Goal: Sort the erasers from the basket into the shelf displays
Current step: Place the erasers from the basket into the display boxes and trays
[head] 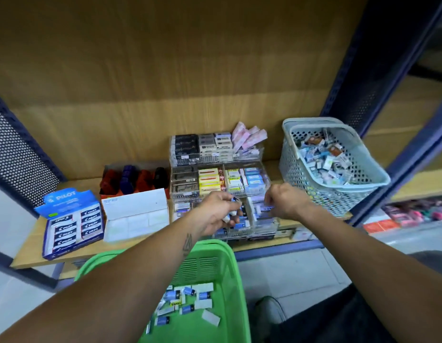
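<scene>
A green basket [222, 258] sits low in front of me with several loose blue and white erasers [187, 302] on its bottom. A clear tiered display [221, 164] on the wooden shelf holds rows of boxed erasers. My left hand [216, 211] grips a few small erasers [231, 215] over the display's front row. My right hand [286, 201] pinches a blue-labelled eraser [265, 208] at the front right compartment.
A pale mesh basket [338, 194] full of mixed erasers stands right of the display. A blue Pilot eraser box [71, 224], a white open box [135, 216] and red and blue stamps [130, 179] stand to the left. Dark shelf posts [363, 70] frame the bay.
</scene>
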`<state>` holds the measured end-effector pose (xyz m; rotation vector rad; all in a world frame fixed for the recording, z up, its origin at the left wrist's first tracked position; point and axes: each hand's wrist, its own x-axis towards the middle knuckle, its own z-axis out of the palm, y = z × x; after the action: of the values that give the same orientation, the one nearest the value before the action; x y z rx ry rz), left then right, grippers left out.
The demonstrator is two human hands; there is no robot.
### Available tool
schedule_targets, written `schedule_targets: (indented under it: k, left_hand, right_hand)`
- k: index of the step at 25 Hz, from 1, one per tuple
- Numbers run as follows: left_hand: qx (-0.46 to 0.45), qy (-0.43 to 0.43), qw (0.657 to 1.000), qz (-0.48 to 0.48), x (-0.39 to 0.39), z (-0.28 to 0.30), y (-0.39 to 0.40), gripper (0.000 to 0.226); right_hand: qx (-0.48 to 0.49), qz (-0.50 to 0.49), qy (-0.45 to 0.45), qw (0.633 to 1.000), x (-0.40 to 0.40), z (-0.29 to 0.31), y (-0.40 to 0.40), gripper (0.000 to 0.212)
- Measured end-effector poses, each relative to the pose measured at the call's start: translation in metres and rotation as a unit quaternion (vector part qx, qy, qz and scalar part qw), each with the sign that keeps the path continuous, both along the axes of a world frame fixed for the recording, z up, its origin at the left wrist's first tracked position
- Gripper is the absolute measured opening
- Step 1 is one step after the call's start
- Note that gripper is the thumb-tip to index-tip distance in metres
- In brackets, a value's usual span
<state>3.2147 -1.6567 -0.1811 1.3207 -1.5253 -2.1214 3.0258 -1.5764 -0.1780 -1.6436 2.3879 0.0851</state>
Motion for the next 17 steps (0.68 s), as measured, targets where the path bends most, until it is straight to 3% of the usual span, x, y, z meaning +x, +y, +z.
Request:
schedule_targets:
  k: [3,8,13,15,17]
  left_hand:
    - [0.031,0.019,0.999,0.007,-0.018,-0.001,0.009,0.009]
    - [0.044,0.029,0.998,0.022,-0.026,-0.016,0.016,0.032]
    - [0.078,0.062,0.994,0.050,-0.016,-0.018,0.010,0.027]
    - [0.088,0.064,0.993,0.043,-0.009,-0.015,0.008,0.026]
    - [0.086,0.064,0.994,0.035,-0.002,-0.010,0.005,0.027]
  right_hand:
    - [0.013,0.003,-0.003,1.000,-0.002,-0.018,0.003,0.031]
    - [-0.042,0.017,0.020,0.999,0.005,-0.032,0.005,0.021]
    - [-0.013,0.027,0.082,0.996,0.018,-0.027,0.000,0.021]
    - [-0.028,0.033,0.001,0.999,0.016,-0.011,-0.011,0.032]
    - [-0.047,0.065,-0.149,0.986,0.018,0.009,-0.019,0.043]
